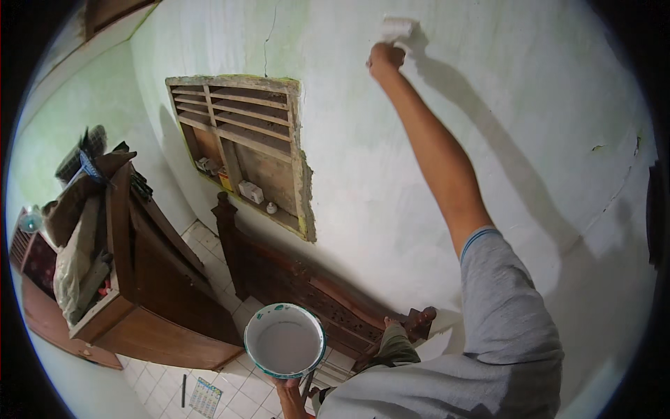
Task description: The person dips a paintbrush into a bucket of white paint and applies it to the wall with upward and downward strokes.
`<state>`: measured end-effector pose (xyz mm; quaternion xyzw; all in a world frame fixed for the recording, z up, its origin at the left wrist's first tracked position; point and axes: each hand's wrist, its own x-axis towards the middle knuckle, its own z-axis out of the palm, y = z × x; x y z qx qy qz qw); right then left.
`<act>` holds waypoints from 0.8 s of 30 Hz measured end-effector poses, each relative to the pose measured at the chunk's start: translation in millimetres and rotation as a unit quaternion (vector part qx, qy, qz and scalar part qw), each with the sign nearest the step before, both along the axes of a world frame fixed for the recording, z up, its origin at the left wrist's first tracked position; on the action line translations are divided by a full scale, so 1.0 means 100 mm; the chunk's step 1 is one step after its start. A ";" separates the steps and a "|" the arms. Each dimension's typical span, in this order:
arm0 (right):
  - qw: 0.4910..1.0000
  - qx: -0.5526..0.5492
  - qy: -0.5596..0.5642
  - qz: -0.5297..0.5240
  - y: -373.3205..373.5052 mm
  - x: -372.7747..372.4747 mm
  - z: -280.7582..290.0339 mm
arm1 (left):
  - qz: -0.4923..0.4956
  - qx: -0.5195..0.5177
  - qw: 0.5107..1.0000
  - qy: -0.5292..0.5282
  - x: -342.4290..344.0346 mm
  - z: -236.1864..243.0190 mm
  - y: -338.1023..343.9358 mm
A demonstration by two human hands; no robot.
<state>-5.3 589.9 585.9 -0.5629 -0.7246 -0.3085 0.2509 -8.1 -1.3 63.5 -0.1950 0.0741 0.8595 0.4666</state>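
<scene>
High on the wall, my right hand [386, 60] is closed round the handle of a paint roller [398, 27]. The roller's pale sleeve lies against the pale green and white wall [363, 133], with my arm stretched far up. Low in front of me, my left hand [289, 392] grips the lower side of a paint bucket [249, 353]. Whitish-grey paint [287, 347] is inside the bucket, and green smears mark its white rim. Most of the left hand's fingers are hidden by the bucket.
A carved wooden bench or bed frame [279, 269] runs along the wall; my foot [392, 322] is by its post. Left stands a wooden cabinet [167, 321] piled with bags. A slatted wooden window frame [255, 140] holds small boxes. Below lies a tiled floor [237, 401].
</scene>
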 end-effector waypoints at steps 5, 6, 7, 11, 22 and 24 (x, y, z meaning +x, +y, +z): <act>0.973 -0.212 -0.014 0.090 -0.72 -0.31 -1.20 | 0.015 -0.008 0.999 0.047 0.01 -0.02 -0.10; 0.965 -0.235 -0.027 0.109 -0.80 -0.32 -1.23 | 0.012 -0.014 0.997 0.075 0.00 -0.05 -0.12; 0.962 -0.242 -0.027 0.121 -0.84 -0.26 -1.14 | 0.008 -0.012 0.997 0.074 0.02 0.06 -0.10; 0.983 -0.022 0.091 0.157 -0.86 -0.06 -0.23 | -0.017 0.000 0.999 0.041 0.10 0.31 -0.08; 0.999 0.015 -0.023 0.041 -0.44 0.14 -0.16 | -0.009 -0.009 1.000 -0.006 0.11 0.26 -0.06; 0.994 -0.072 -0.080 0.003 -0.46 0.05 -0.94 | -0.005 -0.010 1.000 -0.005 0.09 0.22 -0.08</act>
